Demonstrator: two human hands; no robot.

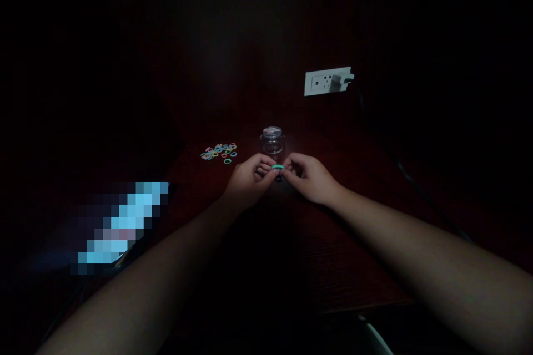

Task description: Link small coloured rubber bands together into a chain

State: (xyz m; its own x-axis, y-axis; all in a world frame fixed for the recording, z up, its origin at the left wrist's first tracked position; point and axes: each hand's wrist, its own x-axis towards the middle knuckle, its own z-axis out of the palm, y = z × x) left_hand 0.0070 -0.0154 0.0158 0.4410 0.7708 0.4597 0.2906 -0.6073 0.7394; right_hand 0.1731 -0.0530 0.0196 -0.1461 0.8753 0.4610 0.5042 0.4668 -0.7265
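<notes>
Between my two hands is a small green hair tie (277, 167), pinched at its left side by my left hand (255, 173) and at its right side by my right hand (305, 173). Just behind it stands a clear jar (272, 145) with a patterned lid on top. My fingers partly hide the jar's lower part. Left of the jar lies a loose pile of small coloured hair ties (217, 151) in pink, yellow, blue and green. A small dark spot shows under the held tie, too dim to make out.
A dark reddish wooden table (345, 266) lies under my arms. On the wall at the back right is a white socket (318, 83) with a plug (344, 81) and a dark cable (410, 175) running down. A bright pixelated screen (129, 227) is at the left.
</notes>
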